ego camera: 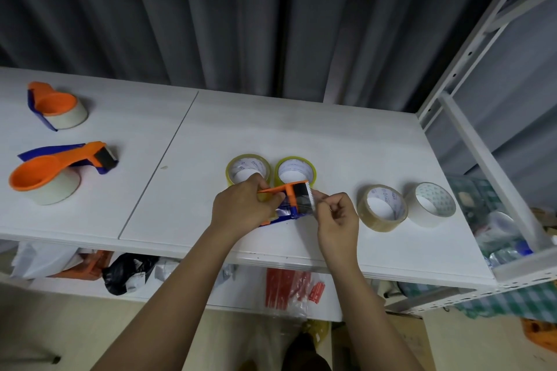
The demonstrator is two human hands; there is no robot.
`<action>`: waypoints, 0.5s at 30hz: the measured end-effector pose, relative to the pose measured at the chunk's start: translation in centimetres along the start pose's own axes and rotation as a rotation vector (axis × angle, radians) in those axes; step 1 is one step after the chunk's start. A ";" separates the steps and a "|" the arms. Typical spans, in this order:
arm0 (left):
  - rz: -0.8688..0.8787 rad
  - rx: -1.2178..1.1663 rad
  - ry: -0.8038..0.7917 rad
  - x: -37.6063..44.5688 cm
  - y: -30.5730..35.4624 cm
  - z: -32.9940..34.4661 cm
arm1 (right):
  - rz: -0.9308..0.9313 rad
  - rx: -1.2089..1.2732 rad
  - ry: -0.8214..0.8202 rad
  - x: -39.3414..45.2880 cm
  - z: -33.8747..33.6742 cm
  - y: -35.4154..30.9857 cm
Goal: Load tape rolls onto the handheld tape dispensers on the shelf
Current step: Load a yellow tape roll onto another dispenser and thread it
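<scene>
Gripping an orange-and-blue dispenser (294, 199), serrated blade up.

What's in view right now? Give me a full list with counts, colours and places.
Loaded dispensers: 2, orange and blue, shelf far left.
Dispenser in hand: 1, orange and blue, shelf centre.
Yellowish tape rolls: 2, just behind the hands.
Tan tape roll: 1, right of the hands.
White tape roll: 1, far right.
Shelf: 1, white.
Red packets: several, lower shelf.
Black bag: 1, lower shelf.
Curtain: grey, behind.
Left hand: grips dispenser.
Right hand: pinches at the dispenser's blade end.
</scene>
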State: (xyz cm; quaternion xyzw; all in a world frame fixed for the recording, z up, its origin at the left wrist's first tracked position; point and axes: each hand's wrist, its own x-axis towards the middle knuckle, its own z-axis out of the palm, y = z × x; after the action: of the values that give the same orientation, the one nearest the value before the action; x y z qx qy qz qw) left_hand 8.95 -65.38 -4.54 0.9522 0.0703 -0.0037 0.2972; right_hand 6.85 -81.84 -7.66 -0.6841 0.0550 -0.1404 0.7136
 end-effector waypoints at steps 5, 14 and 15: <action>-0.003 0.008 0.019 0.0 0.1 0.1 | 0.017 -0.010 0.003 0.0 0.1 -0.2; -0.021 0.014 0.038 0.2 0.4 0.3 | 0.029 -0.006 0.020 0.3 0.3 -0.3; -0.026 0.010 0.042 0.2 0.4 0.3 | 0.028 -0.006 0.025 0.4 0.3 -0.3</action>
State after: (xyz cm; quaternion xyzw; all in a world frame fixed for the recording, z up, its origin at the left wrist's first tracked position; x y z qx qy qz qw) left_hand 9.17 -65.83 -4.59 0.9526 0.0888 0.0120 0.2907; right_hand 7.23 -81.63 -7.26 -0.6835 0.0740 -0.1387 0.7128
